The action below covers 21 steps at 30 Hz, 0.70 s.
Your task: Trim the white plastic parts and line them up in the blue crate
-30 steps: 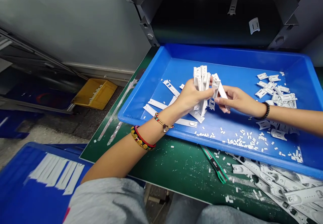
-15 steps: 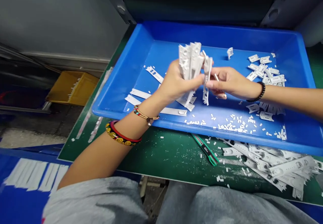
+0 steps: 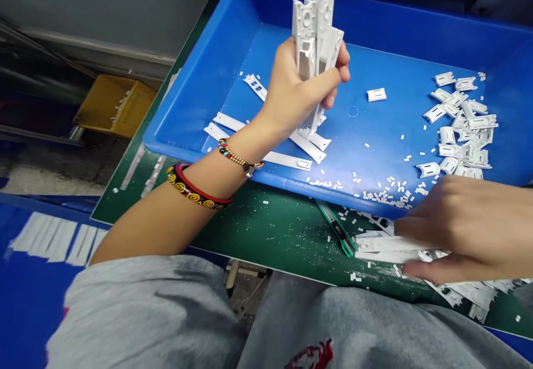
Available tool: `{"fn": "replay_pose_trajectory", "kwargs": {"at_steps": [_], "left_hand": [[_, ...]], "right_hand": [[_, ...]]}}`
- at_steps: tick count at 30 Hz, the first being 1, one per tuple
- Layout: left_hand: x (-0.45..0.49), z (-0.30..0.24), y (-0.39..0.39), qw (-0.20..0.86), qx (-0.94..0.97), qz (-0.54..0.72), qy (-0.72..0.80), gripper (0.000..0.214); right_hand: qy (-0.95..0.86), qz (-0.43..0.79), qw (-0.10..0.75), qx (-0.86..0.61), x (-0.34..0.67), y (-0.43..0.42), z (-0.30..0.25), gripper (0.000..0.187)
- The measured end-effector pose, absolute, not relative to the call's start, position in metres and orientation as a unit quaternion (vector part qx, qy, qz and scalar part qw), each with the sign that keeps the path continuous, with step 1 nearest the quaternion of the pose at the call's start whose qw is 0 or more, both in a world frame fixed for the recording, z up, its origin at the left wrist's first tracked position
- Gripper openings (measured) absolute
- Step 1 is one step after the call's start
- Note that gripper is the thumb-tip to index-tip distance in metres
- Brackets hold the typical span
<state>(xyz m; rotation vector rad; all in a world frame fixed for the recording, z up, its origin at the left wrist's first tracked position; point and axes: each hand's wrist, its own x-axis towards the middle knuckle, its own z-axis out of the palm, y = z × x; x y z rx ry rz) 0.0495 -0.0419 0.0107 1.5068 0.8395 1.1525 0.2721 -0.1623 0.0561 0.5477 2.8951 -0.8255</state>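
Grey wall (image 3: 104,3) above speckled floor (image 3: 41,180)

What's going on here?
A person's left hand grips a bundle of white plastic parts above a blue tray, which holds more white pieces and small white scraps. Their right hand is on white plastic strips lying on the green mat in front of the tray.

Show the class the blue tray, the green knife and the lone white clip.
blue tray (image 3: 183,80), head view, left rim
green knife (image 3: 335,229), head view, handle
white clip (image 3: 377,95), head view, middle
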Motion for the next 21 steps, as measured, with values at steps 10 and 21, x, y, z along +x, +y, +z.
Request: {"fn": "replay_pose_trajectory", "kwargs": {"at_steps": [10,21], "left_hand": [[0.049,0.004,-0.037,0.490,0.675,0.450,0.320,0.021],[0.044,-0.002,-0.036,0.490,0.685,0.437,0.315,0.028]], "right_hand": [[0.951,-0.199,-0.019,0.234,0.271,-0.171,0.040,0.037],[0.822,-0.335,-0.196,0.416,0.263,-0.100,0.048,0.013]]}}
